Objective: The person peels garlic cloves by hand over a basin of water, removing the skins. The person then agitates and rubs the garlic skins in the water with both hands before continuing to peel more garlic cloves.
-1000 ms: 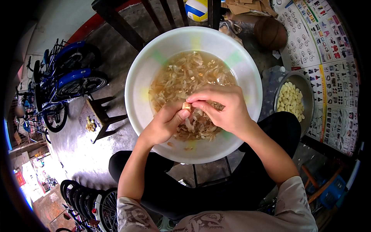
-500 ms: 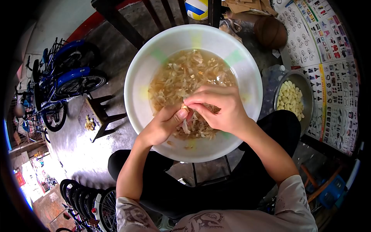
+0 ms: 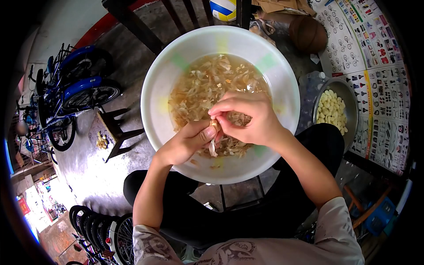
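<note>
Over a large white plastic basin (image 3: 157,106), my two hands meet at a small garlic clove (image 3: 214,124). My left hand (image 3: 191,138) is closed, its thumb and fingers pinching the clove, with a strip of pale skin hanging below. My right hand (image 3: 251,117) is pinched too, its thumb and index fingertips at the clove's upper end; whether a bit of skin is between them is too small to tell. Brownish water with many loose garlic skins (image 3: 198,88) fills the basin's bottom.
A metal bowl of peeled garlic cloves (image 3: 331,112) stands right of the basin, beside my knee. A dark wooden chair (image 3: 137,28) is behind the basin, a small stool (image 3: 112,128) to the left. Bicycles (image 3: 84,84) line the left side; a basketball (image 3: 308,35) lies at back right.
My right fingertips have shifted slightly at the clove's top, and more of the clove shows now. The hanging skin strip has moved a little. The view has shifted slightly.
</note>
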Motion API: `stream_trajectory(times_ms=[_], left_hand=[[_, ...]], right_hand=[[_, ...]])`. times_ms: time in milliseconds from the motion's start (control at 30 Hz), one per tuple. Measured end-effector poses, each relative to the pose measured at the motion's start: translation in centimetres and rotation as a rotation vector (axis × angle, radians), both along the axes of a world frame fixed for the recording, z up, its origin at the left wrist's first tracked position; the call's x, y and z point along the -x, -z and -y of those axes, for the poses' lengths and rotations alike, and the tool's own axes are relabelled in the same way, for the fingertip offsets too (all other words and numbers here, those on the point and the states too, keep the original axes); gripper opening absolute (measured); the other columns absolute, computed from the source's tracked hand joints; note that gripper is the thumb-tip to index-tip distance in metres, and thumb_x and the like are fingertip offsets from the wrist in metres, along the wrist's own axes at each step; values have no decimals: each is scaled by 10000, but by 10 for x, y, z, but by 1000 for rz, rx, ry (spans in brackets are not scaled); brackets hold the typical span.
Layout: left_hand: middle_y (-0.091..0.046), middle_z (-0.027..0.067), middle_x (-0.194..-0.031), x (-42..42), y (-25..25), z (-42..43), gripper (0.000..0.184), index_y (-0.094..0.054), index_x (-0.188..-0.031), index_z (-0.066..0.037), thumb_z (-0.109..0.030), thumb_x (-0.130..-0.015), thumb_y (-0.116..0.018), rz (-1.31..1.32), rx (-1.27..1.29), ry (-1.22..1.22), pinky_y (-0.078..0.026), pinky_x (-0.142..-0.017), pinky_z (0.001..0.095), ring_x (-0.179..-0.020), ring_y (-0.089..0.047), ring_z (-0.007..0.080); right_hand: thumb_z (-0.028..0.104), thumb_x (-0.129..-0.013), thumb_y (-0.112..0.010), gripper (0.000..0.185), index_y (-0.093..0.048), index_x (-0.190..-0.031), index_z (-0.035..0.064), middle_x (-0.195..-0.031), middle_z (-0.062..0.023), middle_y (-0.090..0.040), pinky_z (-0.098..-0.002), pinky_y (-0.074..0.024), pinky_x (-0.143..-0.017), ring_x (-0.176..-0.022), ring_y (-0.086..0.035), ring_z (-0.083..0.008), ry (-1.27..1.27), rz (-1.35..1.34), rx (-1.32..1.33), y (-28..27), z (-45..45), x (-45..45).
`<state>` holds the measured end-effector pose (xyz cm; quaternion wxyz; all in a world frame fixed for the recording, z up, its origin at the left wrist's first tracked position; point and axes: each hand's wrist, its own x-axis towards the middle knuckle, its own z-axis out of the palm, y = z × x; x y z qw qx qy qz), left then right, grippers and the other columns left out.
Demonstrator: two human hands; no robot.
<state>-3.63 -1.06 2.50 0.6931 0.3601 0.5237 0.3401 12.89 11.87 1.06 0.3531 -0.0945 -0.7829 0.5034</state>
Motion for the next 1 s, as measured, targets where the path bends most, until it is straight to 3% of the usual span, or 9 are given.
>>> stream_trajectory(times_ms=[67, 200, 467, 600, 800, 1000], left_hand=[[-593, 11, -957, 3, 6, 4, 406, -597, -1095, -27, -404, -1036, -459, 83, 34, -41, -439, -763, 283, -855, -524, 113], [-565, 0, -963, 6, 11, 5, 452, -591, -1076, -47, -477, -1013, -468, 290, 47, -65, -383, -689, 248, -813, -496, 98], [-542, -13, -886, 2, 9, 3, 469, -596, -1023, -54, -505, -1003, -470, 277, 68, -105, -348, -659, 233, -775, -473, 88], [-544, -8, -862, -3, 1, 2, 466, -599, -1025, -48, -495, -1008, -466, 219, 109, -184, -337, -643, 231, -747, -455, 85], [-542, -4, -855, 1, 9, 2, 451, -596, -1020, -46, -474, -1019, -456, 252, 70, -102, -312, -613, 234, -702, -409, 77], [-569, -1, -869, 2, 9, 1, 433, -594, -1033, -42, -448, -1033, -443, 213, 91, -99, -371, -653, 233, -748, -469, 87]], right_hand=[[-89, -769, -687, 223, -697, -971, 3, -874, -86, -707, -278, -541, -704, -762, -682, -174, -74, 14, 141, -1, -1, -3], [-69, -786, -696, 198, -697, -976, -11, -888, -94, -707, -278, -540, -725, -784, -681, -176, -90, 18, 169, -5, -1, -3], [-69, -815, -682, 145, -697, -951, -22, -858, -96, -695, -273, -546, -726, -801, -683, -170, -67, 131, 220, -7, 0, -5], [-68, -830, -668, 121, -694, -941, -29, -858, -93, -688, -265, -549, -726, -799, -680, -162, -96, 53, 337, -5, 2, -4], [-18, -828, -677, 86, -707, -908, -5, -829, -83, -697, -262, -551, -713, -756, -695, -164, -58, 89, 368, -4, 5, -5], [-30, -803, -665, 83, -677, -881, -4, -792, -74, -689, -264, -545, -677, -724, -687, -136, -26, 84, 411, 1, 9, -2]])
